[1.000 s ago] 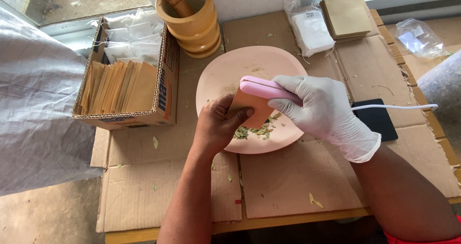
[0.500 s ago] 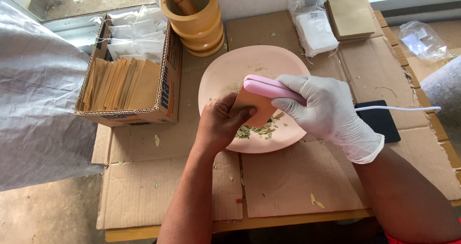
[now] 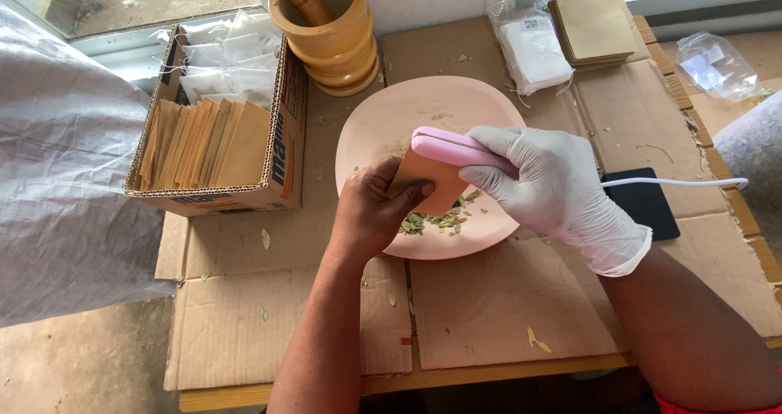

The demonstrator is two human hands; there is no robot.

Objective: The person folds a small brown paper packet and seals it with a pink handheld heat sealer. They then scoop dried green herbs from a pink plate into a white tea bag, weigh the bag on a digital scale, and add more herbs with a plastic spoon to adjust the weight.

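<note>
The main risk lay at the clamp. The right hand (image 3: pixel 558 190), in a white glove, was closed around a pink handheld sealer (image 3: pixel 456 147) whose bar pressed on the top edge of a small brown paper packet (image 3: pixel 432 187). If the packet sat crooked in the bar, or slipped while it was pinched, the seam would likely have come out uneven or open at one end. The bare left hand (image 3: pixel 376 210) was gripping the packet from below and behind, thumb across its front face, close under the bar; a thumb that near to a heated edge could have been burnt. The white cord (image 3: pixel 676 182) ran off to the right across a dark flat pad (image 3: pixel 648 206), and a tug on it might have jerked the tool.

The packet stood roughly upright over the near side of the pink plate (image 3: pixel 391 116), its upper edge inside the sealer and its body in the left hand's grip. Whether the bar was fully shut on the paper could not be judged from this angle. Dried green leaves (image 3: pixel 436 221) lay on the plate just under the packet, so a dropped packet would have landed among them.
</note>
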